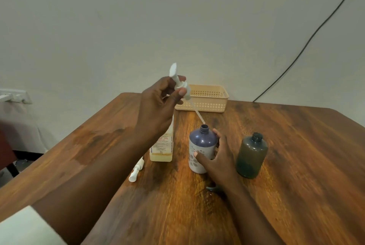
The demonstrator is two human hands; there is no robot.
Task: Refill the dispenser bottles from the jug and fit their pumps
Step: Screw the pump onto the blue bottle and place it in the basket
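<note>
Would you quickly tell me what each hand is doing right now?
Left hand: holding a white pump above the blue bottle.
Right hand: gripping the blue bottle.

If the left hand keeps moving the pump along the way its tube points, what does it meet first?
Probably the open neck of the purple bottle: the tube tip of the pump in the left hand sits just above it, though depth is unclear.

white sleeve [23, 227], bare forearms
</note>
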